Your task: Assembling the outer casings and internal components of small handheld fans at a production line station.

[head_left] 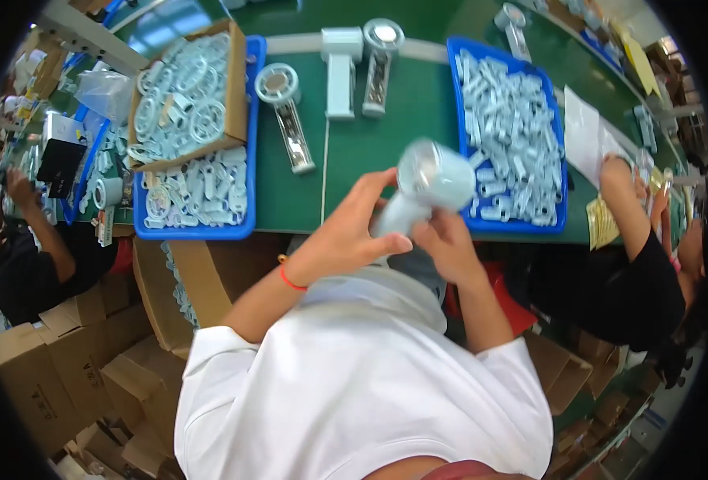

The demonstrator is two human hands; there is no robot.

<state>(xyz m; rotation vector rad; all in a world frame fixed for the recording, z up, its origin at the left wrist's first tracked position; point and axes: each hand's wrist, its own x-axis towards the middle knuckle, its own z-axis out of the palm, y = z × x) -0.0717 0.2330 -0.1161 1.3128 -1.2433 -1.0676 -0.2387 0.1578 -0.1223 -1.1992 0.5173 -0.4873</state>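
Observation:
A pale blue hair-dryer-shaped housing (436,174), with a round head and a straight handle, is held in front of my chest over the table's near edge. My left hand (368,222) is closed about its handle, the thumb lying along the near side. Just under the round head, my right hand (448,240) grips the housing with bent fingers, partly hidden by it. Farther back on the table lie similar units: an open-handled one (287,112) to the left, a closed one (340,76) and another open-handled one (380,64).
A blue tray (564,160) of small pale parts stands at right. At left, a cardboard box (236,80) of rings rests on another blue tray (252,192). A co-worker's arm (626,200) reaches over the table at right; another person (42,248) works at left.

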